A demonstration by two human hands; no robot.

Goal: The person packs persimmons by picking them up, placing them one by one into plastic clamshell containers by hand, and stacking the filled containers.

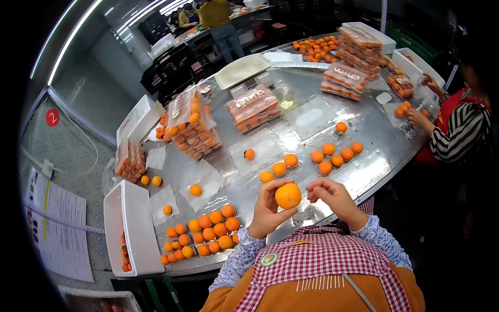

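Observation:
My left hand [267,212] is closed around an orange [288,196], thumb below and fingers along its left side. Just to the right of the fruit is my right hand [335,200], its fingers loosely bent and apart, with nothing visible in them. Beyond my hands, a clear plastic tray holds a short row of oranges [279,169]. To its right sits another group of oranges [337,160]. At the lower left, clear trays are filled with oranges [214,229].
Stacked packs of fruit [253,107] and a scale [243,71] stand across the metal table [236,192]. A white foam box [136,229] is at the left edge. At the right, a co-worker's striped sleeve [462,132] reaches over the table.

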